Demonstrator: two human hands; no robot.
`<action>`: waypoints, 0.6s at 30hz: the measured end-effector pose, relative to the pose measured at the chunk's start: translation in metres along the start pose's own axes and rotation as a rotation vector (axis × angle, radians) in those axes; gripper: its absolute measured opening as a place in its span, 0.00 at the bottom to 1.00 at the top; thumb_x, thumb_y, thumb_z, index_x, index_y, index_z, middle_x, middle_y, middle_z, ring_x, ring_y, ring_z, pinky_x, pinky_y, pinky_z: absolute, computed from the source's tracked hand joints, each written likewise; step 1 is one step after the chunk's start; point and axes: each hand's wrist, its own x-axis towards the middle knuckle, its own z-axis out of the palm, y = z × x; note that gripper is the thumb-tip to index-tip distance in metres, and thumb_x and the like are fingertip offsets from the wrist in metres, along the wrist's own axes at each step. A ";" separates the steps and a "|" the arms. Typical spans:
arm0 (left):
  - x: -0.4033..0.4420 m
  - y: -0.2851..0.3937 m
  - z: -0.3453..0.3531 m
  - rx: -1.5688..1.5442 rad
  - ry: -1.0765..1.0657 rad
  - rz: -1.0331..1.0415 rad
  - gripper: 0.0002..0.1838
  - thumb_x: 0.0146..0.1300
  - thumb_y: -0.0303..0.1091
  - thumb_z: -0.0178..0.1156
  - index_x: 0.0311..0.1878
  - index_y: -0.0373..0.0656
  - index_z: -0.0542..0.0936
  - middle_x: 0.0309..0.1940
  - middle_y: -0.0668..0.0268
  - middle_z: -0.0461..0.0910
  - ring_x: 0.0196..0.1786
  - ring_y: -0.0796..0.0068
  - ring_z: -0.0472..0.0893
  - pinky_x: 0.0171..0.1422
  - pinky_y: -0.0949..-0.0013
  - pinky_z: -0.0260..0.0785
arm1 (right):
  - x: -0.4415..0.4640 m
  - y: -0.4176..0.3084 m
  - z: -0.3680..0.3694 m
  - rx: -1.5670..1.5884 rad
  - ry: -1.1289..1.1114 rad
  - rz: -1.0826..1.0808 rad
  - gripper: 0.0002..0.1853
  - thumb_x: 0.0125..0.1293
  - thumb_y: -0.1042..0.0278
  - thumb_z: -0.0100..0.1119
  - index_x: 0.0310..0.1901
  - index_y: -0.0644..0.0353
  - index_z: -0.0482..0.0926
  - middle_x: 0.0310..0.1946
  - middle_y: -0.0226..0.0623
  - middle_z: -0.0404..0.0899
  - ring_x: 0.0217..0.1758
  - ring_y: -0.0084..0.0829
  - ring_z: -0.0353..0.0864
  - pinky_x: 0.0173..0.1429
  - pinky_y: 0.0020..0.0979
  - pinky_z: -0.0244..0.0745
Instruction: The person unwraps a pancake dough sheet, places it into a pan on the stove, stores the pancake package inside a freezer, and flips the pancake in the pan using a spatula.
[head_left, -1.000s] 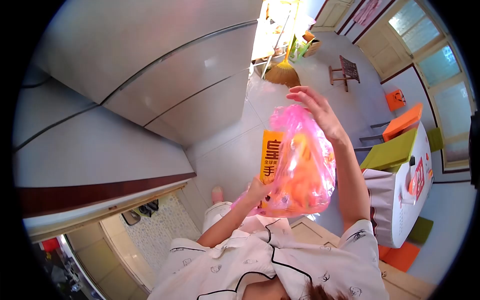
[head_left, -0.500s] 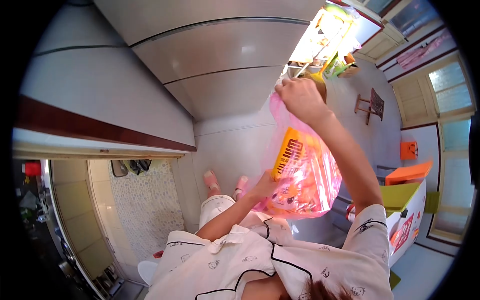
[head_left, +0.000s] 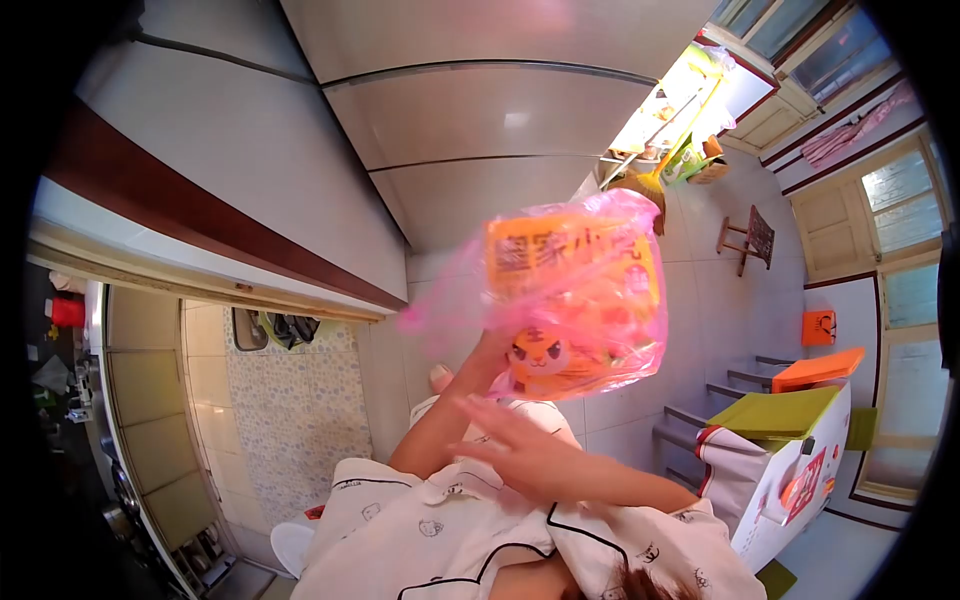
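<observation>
A pink see-through plastic bag (head_left: 640, 330) is held up in front of me. Inside it shows an orange packet (head_left: 575, 245) with Chinese lettering and a cartoon tiger face. My left hand (head_left: 490, 352) reaches up to the bag's lower left side and bears it; its fingers are mostly hidden behind the plastic. Loose pink film trails off to the left, blurred. Close to my chest, below the bag, is my right hand (head_left: 510, 440), fingers stretched out and holding nothing.
A steel-fronted fridge (head_left: 500, 110) stands ahead. Beyond it are a broom (head_left: 640, 185) and a folding stool (head_left: 748, 238). To the right, a white box (head_left: 800, 500) sits near grey chair rails. A patterned mat (head_left: 300, 420) lies through the doorway at left.
My right hand has let go of the bag's top and come back toward my chest. The bag has risen and turned, so the packet's lettering and tiger face now show toward me.
</observation>
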 end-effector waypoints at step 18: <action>-0.083 0.048 -0.113 -0.142 0.392 0.061 0.20 0.56 0.42 0.58 0.48 0.41 0.70 0.42 0.61 0.76 0.42 0.68 0.78 0.44 0.66 0.75 | 0.003 0.158 0.072 1.633 0.821 0.515 0.29 0.60 0.54 0.56 0.58 0.62 0.64 0.55 0.38 0.69 0.54 0.30 0.71 0.60 0.32 0.65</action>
